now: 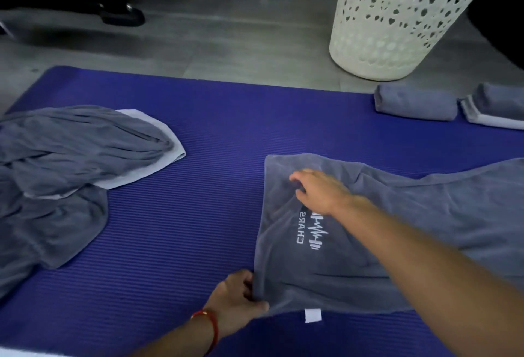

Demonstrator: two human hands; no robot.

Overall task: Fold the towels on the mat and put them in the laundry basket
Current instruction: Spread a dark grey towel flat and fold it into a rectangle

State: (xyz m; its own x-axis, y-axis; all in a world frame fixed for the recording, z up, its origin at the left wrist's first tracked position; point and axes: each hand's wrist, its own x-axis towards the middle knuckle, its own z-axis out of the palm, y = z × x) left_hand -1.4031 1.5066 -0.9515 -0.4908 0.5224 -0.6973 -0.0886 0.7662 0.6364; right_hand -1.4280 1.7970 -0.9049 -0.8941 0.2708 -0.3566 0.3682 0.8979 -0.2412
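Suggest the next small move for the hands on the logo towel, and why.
Probably draw the near-left corner taut: the left hand pinches that corner of the logo towel, the right hand rests on its far part, and creases still run through the cloth, so it likely needs flattening before any fold.
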